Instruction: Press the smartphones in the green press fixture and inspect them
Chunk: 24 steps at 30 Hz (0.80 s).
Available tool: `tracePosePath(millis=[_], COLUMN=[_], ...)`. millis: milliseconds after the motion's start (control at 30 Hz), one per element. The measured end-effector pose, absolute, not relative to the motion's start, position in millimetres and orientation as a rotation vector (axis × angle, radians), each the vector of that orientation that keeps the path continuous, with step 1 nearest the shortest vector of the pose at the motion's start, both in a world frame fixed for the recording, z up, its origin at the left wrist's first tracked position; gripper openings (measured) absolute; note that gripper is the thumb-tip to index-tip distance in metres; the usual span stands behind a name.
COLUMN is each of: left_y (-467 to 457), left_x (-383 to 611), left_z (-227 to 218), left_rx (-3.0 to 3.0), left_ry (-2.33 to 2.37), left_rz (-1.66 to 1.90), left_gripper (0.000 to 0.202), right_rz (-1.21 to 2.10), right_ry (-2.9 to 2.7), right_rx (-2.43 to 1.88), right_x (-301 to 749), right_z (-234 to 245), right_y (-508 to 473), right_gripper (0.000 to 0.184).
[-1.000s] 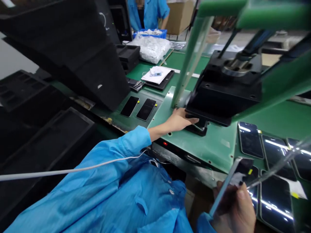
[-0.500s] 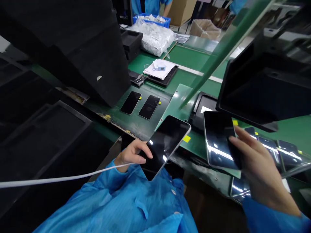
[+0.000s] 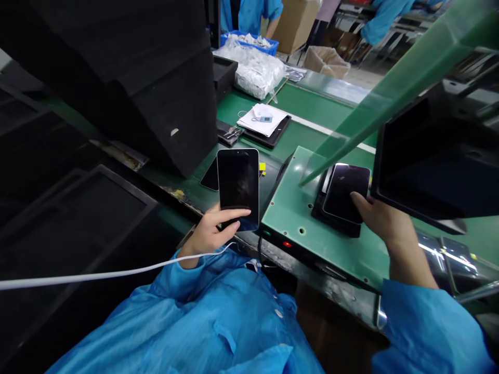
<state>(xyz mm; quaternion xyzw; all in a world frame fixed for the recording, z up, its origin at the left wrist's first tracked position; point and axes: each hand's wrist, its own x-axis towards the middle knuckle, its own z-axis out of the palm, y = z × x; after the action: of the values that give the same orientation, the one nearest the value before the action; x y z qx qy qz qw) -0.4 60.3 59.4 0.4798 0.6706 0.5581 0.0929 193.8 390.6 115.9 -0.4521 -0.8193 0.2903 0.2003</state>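
My left hand (image 3: 212, 231) is closed on a black phone screen (image 3: 238, 179) with a pale rim and a yellow tab, holding it up above the bench. The fingers lie over its lower part. My right hand (image 3: 385, 223) grips the right edge of another phone screen (image 3: 345, 189), thumb on its face. That screen lies over a black holder (image 3: 337, 224) on a green box (image 3: 280, 208); whether it is fully seated I cannot tell. Behind the left screen, a further phone screen (image 3: 210, 177) lies partly hidden on the bench. A white cord (image 3: 117, 277) runs to near my left wrist.
A slanted green panel (image 3: 374, 114) and a dark monitor-like housing (image 3: 436, 166) overhang the right side. Tall black boxes (image 3: 167, 93) stand at left. Papers (image 3: 261, 120) lie on a black tray. Several screens (image 3: 456, 257) lie at far right. A person in blue (image 3: 249, 15) is beyond.
My right hand has carried its screen left and away from me onto the black holder. My left hand has turned its screen upright and raised it slightly.
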Motion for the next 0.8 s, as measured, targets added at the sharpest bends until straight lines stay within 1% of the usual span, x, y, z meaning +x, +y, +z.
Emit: tracePosePath(millis=[67, 133, 167, 200, 233, 267, 367, 400, 433, 500, 600, 733, 800], left_y=[67, 75, 79, 82, 86, 90, 102, 106, 110, 117, 126, 124, 118], left_x=[1, 2, 2, 3, 3, 3, 4, 4, 5, 5, 6, 10, 6], left_z=[60, 59, 57, 55, 53, 51, 42, 40, 37, 33, 25, 23, 36], left_rx=[1.524, 1.647, 1.723, 1.8, 1.882, 1.965, 2.183, 2.224, 2.246, 2.243, 2.213, 2.183, 2.152], left_ry=[2.08, 2.15, 2.187, 2.234, 2.29, 2.346, 2.47, 2.488, 2.492, 2.475, 2.448, 2.472, 2.553], left_rz=[1.609, 1.527, 1.462, 1.374, 1.274, 1.164, 0.82, 0.708, 0.602, 0.435, 0.379, 0.468, 0.656], left_gripper=[0.033, 0.035, 0.036, 0.037, 0.039, 0.045, 0.083, 0.092, 0.097, 0.098, 0.093, 0.094, 0.091], right_rz=[0.551, 0.216, 0.083, 0.006, -0.01, 0.002, 0.088, 0.127, 0.179, 0.221, 0.141, 0.121, 0.184], right_ry=[-2.463, -2.643, -2.719, -2.778, -2.809, -2.833, -2.866, -2.865, -2.865, -2.876, -2.874, -2.8, -2.769], right_rx=[-1.249, -1.279, -1.313, -1.338, -1.338, -1.29, -0.848, -0.682, -0.552, -0.414, -0.428, -0.389, -0.333], right_x=[196, 202, 206, 213, 221, 232, 272, 287, 301, 325, 349, 359, 350], right_z=[114, 110, 109, 108, 108, 107, 103, 99, 94, 79, 58, 49, 50], right_y=[388, 383, 378, 373, 366, 359, 337, 332, 328, 322, 316, 317, 328], right_gripper=[0.033, 0.024, 0.028, 0.036, 0.043, 0.049, 0.069, 0.072, 0.073, 0.068, 0.06, 0.066, 0.071])
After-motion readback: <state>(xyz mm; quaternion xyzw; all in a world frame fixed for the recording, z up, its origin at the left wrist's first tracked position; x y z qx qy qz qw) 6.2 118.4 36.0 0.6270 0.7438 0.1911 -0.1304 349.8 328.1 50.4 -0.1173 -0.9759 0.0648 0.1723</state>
